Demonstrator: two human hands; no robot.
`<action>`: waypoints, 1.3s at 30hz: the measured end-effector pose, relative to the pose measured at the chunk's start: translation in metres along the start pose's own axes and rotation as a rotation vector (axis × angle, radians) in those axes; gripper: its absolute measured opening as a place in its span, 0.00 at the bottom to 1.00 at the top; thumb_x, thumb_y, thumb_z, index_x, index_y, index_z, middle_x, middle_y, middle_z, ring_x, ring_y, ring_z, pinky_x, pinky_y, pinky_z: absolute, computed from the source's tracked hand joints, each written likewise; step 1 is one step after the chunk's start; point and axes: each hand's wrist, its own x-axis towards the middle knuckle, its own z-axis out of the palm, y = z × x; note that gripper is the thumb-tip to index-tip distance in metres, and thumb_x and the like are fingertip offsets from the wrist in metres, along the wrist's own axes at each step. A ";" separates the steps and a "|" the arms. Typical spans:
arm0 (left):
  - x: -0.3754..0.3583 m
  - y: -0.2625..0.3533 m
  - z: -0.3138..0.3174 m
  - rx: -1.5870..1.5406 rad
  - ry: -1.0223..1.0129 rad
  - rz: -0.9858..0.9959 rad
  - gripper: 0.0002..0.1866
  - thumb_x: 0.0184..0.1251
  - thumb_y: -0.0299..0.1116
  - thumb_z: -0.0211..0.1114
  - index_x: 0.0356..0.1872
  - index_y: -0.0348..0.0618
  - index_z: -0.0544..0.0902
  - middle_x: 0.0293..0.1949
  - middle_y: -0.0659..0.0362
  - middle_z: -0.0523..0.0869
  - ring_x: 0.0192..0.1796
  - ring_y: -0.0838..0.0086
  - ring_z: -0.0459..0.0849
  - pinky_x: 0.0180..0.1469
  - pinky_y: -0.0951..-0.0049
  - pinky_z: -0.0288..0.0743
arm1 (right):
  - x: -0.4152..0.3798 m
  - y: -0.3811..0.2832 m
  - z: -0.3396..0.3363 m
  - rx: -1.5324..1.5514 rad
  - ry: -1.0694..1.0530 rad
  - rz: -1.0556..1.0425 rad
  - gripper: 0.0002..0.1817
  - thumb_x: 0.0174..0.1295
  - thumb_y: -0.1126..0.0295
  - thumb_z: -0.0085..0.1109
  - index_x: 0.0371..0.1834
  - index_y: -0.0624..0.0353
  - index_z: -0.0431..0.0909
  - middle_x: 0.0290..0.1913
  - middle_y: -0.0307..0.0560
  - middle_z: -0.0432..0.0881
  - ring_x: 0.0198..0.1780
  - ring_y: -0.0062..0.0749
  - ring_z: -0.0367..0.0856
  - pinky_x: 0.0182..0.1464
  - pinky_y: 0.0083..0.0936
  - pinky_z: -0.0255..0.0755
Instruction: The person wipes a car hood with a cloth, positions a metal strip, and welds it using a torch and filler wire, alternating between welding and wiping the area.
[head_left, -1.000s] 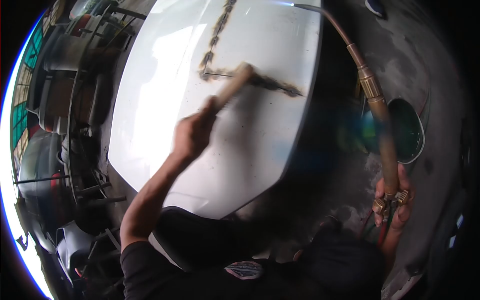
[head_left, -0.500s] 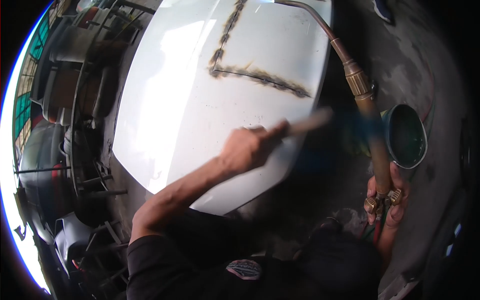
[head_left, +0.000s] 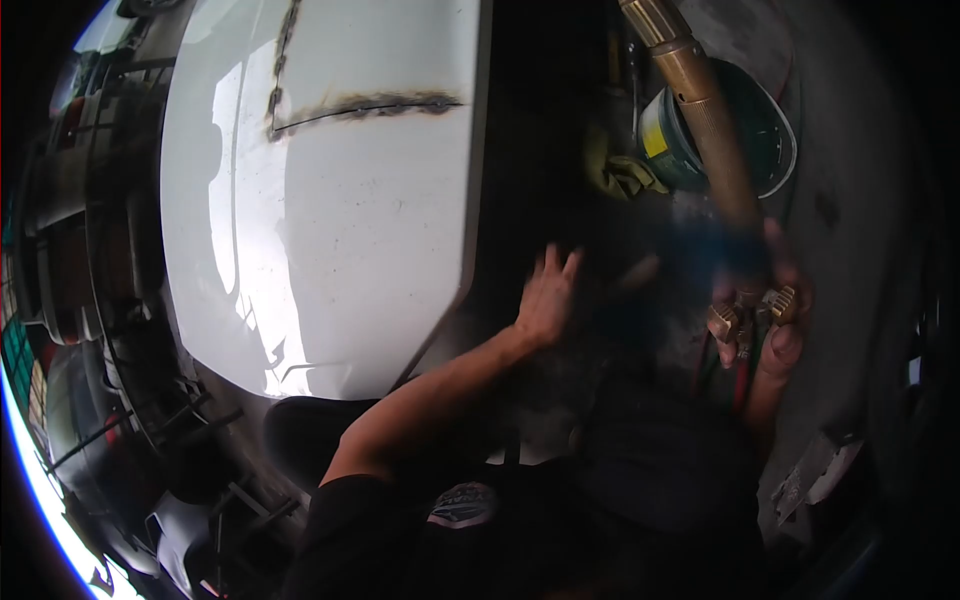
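Note:
My right hand [head_left: 785,330] is wrapped round the rear of a brass gas welding torch [head_left: 715,140], by its two valve knobs. The torch's tip lies outside the view. My left hand [head_left: 548,295] is off the panel's right edge, its fingers stretched and apart. A short blurred wooden handle [head_left: 635,275] shows a little to the right of that hand, apart from it; its far end is lost in dark and blur. On the left is a white car panel [head_left: 370,240] with a scorched weld seam [head_left: 370,105] that turns a corner.
A dark green bucket [head_left: 785,165] stands on the floor behind the torch, with a yellowish cloth [head_left: 625,172] next to it. Red and green hoses [head_left: 741,380] run down from the torch. Metal racks with car parts [head_left: 100,270] line the left side.
My left hand has moved from over the panel to beyond its right edge and let go of the wooden handle. The view has shifted; the torch tip has gone out of sight.

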 end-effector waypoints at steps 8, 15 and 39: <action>0.190 0.011 0.003 0.310 0.018 0.170 0.29 0.63 0.32 0.65 0.69 0.47 0.77 0.61 0.39 0.74 0.57 0.44 0.80 0.55 0.51 0.81 | -0.015 -0.022 -0.009 0.000 0.086 -0.040 0.52 0.65 0.58 0.74 0.84 0.62 0.50 0.48 0.69 0.76 0.29 0.38 0.86 0.23 0.20 0.82; 0.123 0.043 -0.054 -0.336 0.300 0.074 0.25 0.60 0.24 0.67 0.62 0.40 0.79 0.51 0.42 0.79 0.53 0.44 0.82 0.53 0.49 0.79 | -0.035 -0.032 -0.026 0.060 0.027 -0.052 0.53 0.65 0.61 0.73 0.85 0.58 0.45 0.51 0.70 0.73 0.37 0.45 0.88 0.27 0.24 0.88; 0.077 -0.194 -0.290 0.548 0.713 -0.002 0.11 0.74 0.32 0.59 0.52 0.38 0.80 0.41 0.52 0.86 0.40 0.61 0.87 0.42 0.60 0.82 | -0.033 0.012 -0.024 -0.031 0.048 -0.010 0.56 0.63 0.55 0.74 0.85 0.60 0.45 0.49 0.68 0.73 0.31 0.39 0.86 0.26 0.22 0.86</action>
